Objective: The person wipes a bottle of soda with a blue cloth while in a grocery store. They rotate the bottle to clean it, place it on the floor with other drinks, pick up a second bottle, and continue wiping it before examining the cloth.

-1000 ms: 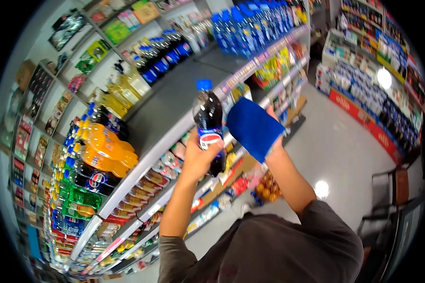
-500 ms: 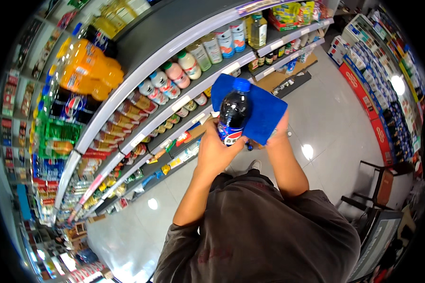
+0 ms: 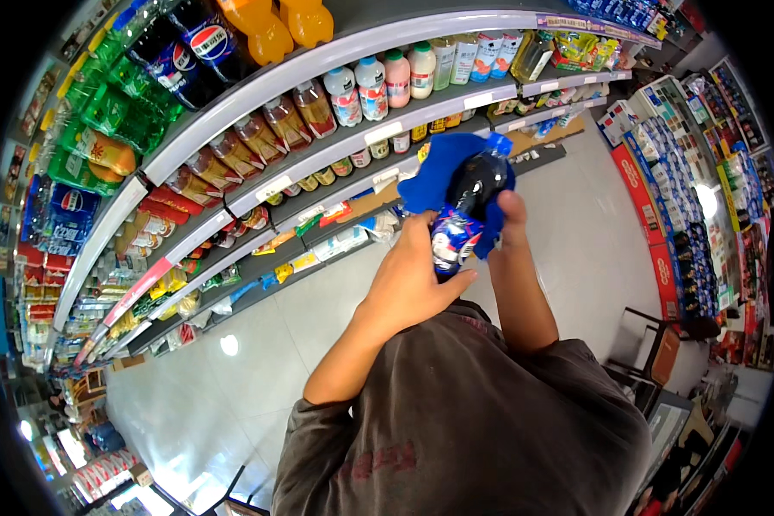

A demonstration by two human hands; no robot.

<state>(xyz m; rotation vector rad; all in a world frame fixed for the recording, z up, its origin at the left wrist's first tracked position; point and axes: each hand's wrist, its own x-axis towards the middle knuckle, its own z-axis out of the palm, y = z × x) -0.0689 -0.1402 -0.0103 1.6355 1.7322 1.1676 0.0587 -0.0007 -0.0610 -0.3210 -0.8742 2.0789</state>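
Observation:
A dark cola bottle with a blue cap and a blue label is held tilted in front of me, its cap toward the upper right. My left hand grips its lower end, thumb across the base. Around the bottle's upper part a blue cloth is wrapped, and my right hand closes on it, pressing it against the bottle's side. The right hand's fingers are mostly hidden behind the cloth.
Left and ahead, a curved shelf carries rows of drinks, including brown-drink bottles and large orange soda bottles. Boxed goods stand on a rack at right, near a chair. Pale tiled floor lies below.
The bottle has tipped from nearly upright toward the upper right. The cloth, spread flat behind it before, now wraps around it. My view has shifted along the shelf.

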